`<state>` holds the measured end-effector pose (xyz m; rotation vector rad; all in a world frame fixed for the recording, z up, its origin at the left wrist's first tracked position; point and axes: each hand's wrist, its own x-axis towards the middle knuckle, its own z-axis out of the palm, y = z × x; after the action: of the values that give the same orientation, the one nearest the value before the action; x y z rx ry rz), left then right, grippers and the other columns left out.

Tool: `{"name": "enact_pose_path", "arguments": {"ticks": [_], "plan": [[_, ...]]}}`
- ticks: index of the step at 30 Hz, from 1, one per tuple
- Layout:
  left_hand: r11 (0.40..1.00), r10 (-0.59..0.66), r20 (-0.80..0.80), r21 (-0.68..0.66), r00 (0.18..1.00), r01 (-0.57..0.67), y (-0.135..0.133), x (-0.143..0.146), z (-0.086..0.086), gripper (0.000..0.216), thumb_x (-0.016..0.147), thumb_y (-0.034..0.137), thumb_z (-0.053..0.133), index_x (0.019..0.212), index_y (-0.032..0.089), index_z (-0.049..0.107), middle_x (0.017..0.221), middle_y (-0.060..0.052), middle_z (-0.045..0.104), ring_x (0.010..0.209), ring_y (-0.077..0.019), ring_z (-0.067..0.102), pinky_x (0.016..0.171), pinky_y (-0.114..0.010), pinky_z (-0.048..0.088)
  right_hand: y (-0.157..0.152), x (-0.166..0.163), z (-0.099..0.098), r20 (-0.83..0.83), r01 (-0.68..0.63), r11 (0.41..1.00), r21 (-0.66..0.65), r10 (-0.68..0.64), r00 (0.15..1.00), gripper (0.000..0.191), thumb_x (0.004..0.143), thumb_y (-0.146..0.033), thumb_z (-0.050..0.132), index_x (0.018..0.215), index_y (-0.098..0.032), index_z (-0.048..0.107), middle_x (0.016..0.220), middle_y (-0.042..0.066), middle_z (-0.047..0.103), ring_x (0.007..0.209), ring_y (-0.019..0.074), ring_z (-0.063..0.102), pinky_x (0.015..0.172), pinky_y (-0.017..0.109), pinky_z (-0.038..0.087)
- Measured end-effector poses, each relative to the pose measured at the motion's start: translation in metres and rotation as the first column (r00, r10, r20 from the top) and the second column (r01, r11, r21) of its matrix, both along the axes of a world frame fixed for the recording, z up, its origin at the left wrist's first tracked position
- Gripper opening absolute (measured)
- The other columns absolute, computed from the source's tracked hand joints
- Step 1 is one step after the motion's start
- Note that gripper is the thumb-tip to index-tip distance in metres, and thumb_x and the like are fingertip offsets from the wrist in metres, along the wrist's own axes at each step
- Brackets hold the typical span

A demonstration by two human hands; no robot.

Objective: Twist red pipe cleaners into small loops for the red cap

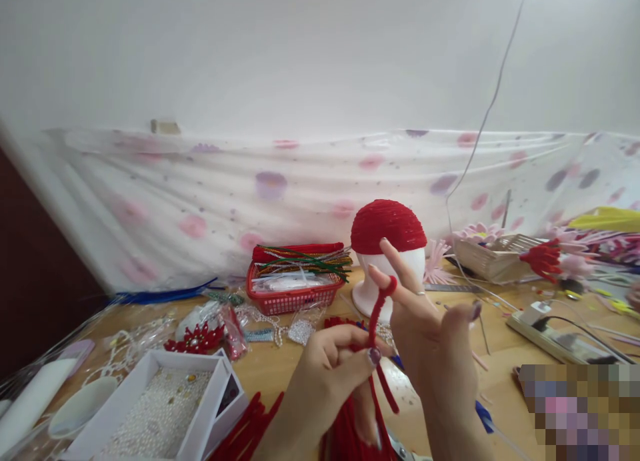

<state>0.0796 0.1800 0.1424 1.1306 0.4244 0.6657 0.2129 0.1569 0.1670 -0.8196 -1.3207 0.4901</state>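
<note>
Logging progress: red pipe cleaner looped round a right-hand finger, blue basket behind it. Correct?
The head view shows the basket is red, not blue. The red pipe cleaner is looped round a finger of the right hand.

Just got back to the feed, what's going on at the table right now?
A person is working a red pipe cleaner. The left hand pinches it between thumb and fingers. Its upper end loops round an outstretched finger of the right hand. A red-capped white head form stands behind.
</note>
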Motion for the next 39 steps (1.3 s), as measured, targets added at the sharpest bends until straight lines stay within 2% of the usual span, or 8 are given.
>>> {"name": "enact_pose_path", "arguments": {"ticks": [6, 16, 22, 26, 30, 32, 35, 39], "plan": [[0.882, -0.401, 0.356, -0.099, 0.844, 0.460, 0.014, -0.007, -0.009, 0.038, 0.087, 0.041, 0.063, 0.090, 0.005, 0.076, 0.027, 0.006, 0.047, 0.019, -0.0048, 0.028, 0.034, -0.019, 0.029, 0.011, -0.002, 0.003, -0.495, -0.457, 0.888, -0.050, 0.376, 0.783, 0.071, 0.091, -0.074, 0.025, 0.105, -0.032, 0.079, 0.150, 0.001, 0.054, 0.151, 0.0290, 0.024, 0.118, 0.051, 0.026], [0.724, -0.320, 0.755, -0.195, 0.572, 0.662, 0.002, 0.009, -0.023, 0.019, 0.085, 0.033, 0.071, 0.081, 0.015, 0.072, 0.023, 0.015, 0.031, 0.018, -0.0014, 0.010, 0.029, -0.015, 0.020, 0.020, -0.013, -0.003, -0.608, -0.625, 0.780, -0.023, 0.486, 0.628, 0.063, 0.091, -0.071, 0.033, 0.096, -0.032, 0.081, 0.145, 0.000, 0.059, 0.142, 0.0311, 0.040, 0.112, 0.050, 0.035], [0.918, -0.032, 0.549, -0.315, 0.835, 0.242, -0.003, 0.009, -0.002, 0.023, 0.061, 0.016, 0.077, 0.062, 0.019, 0.054, 0.027, 0.017, 0.023, 0.029, -0.0018, 0.009, 0.038, -0.014, 0.023, 0.016, -0.017, 0.001, -0.621, -0.540, 0.836, -0.097, 0.373, 0.689, 0.067, 0.087, -0.077, 0.032, 0.107, -0.032, 0.078, 0.146, -0.001, 0.057, 0.146, 0.0321, 0.033, 0.117, 0.054, 0.028], [0.963, 0.269, 0.065, 0.014, 0.961, -0.271, 0.000, 0.007, -0.002, 0.024, 0.061, 0.023, 0.069, 0.056, 0.023, 0.046, 0.030, 0.012, 0.038, 0.026, -0.0046, 0.021, 0.035, -0.021, 0.016, 0.007, -0.013, -0.001, -0.291, -0.101, 0.989, -0.105, 0.066, 0.955, 0.069, 0.091, -0.074, 0.023, 0.105, -0.035, 0.078, 0.159, -0.008, 0.039, 0.151, 0.0345, 0.020, 0.122, 0.059, 0.013], [0.451, 0.829, -0.107, 0.708, 0.548, -0.544, -0.006, 0.003, -0.005, 0.024, 0.068, 0.017, 0.064, 0.053, 0.022, 0.046, 0.041, 0.007, 0.042, 0.039, -0.0084, 0.034, 0.047, -0.025, 0.022, -0.004, -0.013, -0.002, 0.063, 0.277, 0.961, -0.008, -0.276, 0.959, 0.056, 0.090, -0.073, 0.033, 0.114, -0.043, 0.074, 0.162, -0.020, 0.023, 0.154, 0.0288, -0.005, 0.124, 0.051, -0.008], [0.315, 0.887, -0.061, 0.803, 0.457, -0.505, -0.011, 0.001, -0.003, 0.024, 0.069, 0.016, 0.063, 0.054, 0.022, 0.046, 0.043, 0.007, 0.042, 0.042, -0.0092, 0.036, 0.050, -0.027, 0.025, -0.006, -0.014, -0.002, 0.123, 0.293, 0.956, 0.014, -0.292, 0.948, 0.059, 0.087, -0.076, 0.033, 0.119, -0.044, 0.070, 0.162, -0.020, 0.023, 0.154, 0.0291, -0.003, 0.124, 0.050, -0.011], [0.547, 0.753, -0.133, 0.671, 0.644, -0.501, -0.013, -0.001, 0.003, 0.022, 0.072, 0.017, 0.064, 0.059, 0.022, 0.047, 0.048, 0.007, 0.046, 0.046, -0.0098, 0.043, 0.051, -0.025, 0.030, -0.002, -0.011, -0.002, -0.016, 0.141, 0.988, -0.056, -0.142, 0.990, 0.061, 0.086, -0.078, 0.032, 0.115, -0.043, 0.073, 0.160, -0.016, 0.032, 0.153, 0.0309, 0.007, 0.124, 0.053, -0.005], [0.959, 0.239, -0.026, 0.165, 0.971, -0.232, -0.004, -0.005, 0.008, 0.022, 0.073, 0.027, 0.076, 0.085, 0.019, 0.059, 0.055, 0.006, 0.057, 0.048, -0.0082, 0.050, 0.051, -0.021, 0.038, 0.006, -0.006, 0.000, -0.242, -0.108, 0.989, -0.098, 0.082, 0.967, 0.074, 0.090, -0.076, 0.017, 0.108, -0.036, 0.078, 0.155, -0.006, 0.045, 0.148, 0.0340, 0.028, 0.122, 0.058, 0.016]]}}
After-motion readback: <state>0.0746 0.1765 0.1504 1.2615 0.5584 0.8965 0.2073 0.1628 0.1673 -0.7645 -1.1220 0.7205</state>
